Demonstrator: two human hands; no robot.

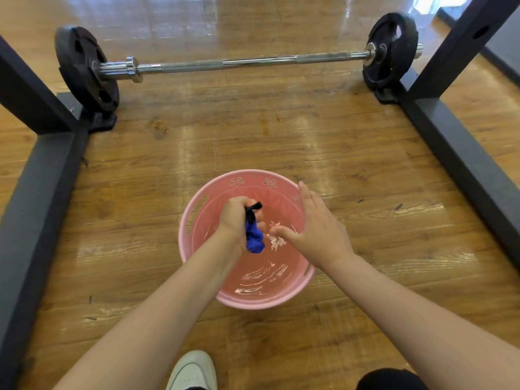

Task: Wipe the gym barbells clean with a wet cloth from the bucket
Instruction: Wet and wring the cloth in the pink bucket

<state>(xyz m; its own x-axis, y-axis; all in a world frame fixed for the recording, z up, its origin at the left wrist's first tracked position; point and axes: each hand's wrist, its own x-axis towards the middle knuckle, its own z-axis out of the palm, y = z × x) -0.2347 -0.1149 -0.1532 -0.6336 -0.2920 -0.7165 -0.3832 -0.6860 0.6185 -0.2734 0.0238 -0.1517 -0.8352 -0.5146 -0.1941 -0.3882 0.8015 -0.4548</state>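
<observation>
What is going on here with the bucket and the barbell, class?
A person crouches over a pink bucket of water on a wooden floor. The left hand grips a bunched blue cloth above the water, seemingly wringing it. The right hand is open beside it, holding nothing. The barbell lies farther off on the floor between two dark frame rails, untouched for now.

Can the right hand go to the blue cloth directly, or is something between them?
Probably yes. The right hand is open above the pink bucket, beside the blue cloth gripped by the left hand; nothing lies between them.
</observation>
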